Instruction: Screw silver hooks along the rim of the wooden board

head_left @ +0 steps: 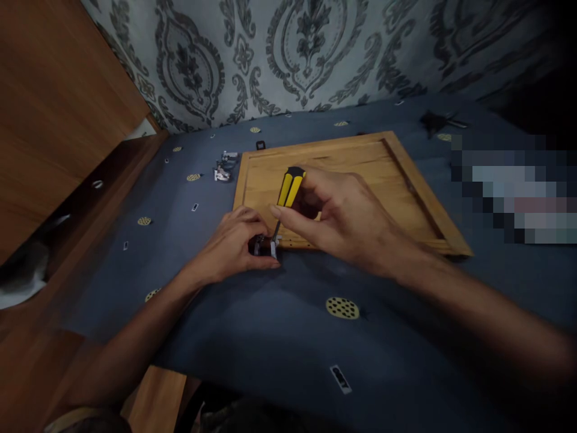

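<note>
My right hand (347, 219) is closed round a screwdriver (290, 187) with a yellow and black handle, its shaft pointing down and to the left. The tip meets a small metal hinge-like fitting (265, 245) at the near left corner of a wooden framed panel (360, 159). My left hand (234, 243) pinches that fitting and holds it against the panel's edge. The panel lies flat on a dark blue patterned cloth (270, 337). My fingers hide most of the fitting.
More small metal fittings (224, 166) lie on the cloth beyond the panel's far left corner. A dark tool (439, 122) rests at the far right. A wooden cabinet side (54, 108) stands at left; patterned wallpaper (288, 54) is behind.
</note>
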{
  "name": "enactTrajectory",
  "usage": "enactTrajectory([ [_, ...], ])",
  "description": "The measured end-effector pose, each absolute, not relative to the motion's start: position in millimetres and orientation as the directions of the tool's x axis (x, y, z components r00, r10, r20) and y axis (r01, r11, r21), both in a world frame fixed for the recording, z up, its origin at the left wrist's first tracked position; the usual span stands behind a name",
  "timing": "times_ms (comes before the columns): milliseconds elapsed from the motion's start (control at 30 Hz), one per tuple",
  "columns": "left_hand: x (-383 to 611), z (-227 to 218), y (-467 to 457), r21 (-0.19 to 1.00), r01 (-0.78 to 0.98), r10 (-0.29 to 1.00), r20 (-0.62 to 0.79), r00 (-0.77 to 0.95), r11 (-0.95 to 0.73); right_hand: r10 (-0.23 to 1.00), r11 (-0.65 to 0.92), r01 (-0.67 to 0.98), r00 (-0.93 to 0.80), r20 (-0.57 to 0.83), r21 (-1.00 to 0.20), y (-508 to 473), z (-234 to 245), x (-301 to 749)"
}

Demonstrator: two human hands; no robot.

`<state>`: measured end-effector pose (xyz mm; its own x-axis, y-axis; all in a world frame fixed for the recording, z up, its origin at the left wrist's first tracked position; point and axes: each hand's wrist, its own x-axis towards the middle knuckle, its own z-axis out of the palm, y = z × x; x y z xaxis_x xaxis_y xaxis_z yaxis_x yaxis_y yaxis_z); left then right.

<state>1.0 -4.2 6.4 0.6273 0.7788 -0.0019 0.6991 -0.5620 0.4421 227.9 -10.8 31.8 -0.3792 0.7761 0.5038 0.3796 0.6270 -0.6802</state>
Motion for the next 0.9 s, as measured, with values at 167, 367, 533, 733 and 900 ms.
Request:
enactTrajectory([
  [167,1,4,-5,0.448,0.693,0.782,0.024,0.623,-0.565,0.801,0.59,0.319,-0.349,0.487,-0.742,-11,30,223],
  [367,1,5,-5,0.45,0.693,0.782,0.019,0.623,-0.564,0.847,0.409,0.052,-0.393,0.358,-0.911,-13,29,216],
  [533,1,8,-5,0.439,0.699,0.78,0.006,0.626,-0.564,0.816,0.381,-0.014,-0.464,0.344,-0.924,-10,33,221],
  [733,-1,7,-3,0.434,0.678,0.762,0.03,0.647,-0.593,0.819,0.321,-0.113,-0.465,0.336,-0.94,-8,31,221],
  [900,-2,5,-3,0.434,0.689,0.773,0.025,0.634,-0.58,0.865,0.278,-0.107,-0.404,0.298,-0.954,-9,30,217],
])
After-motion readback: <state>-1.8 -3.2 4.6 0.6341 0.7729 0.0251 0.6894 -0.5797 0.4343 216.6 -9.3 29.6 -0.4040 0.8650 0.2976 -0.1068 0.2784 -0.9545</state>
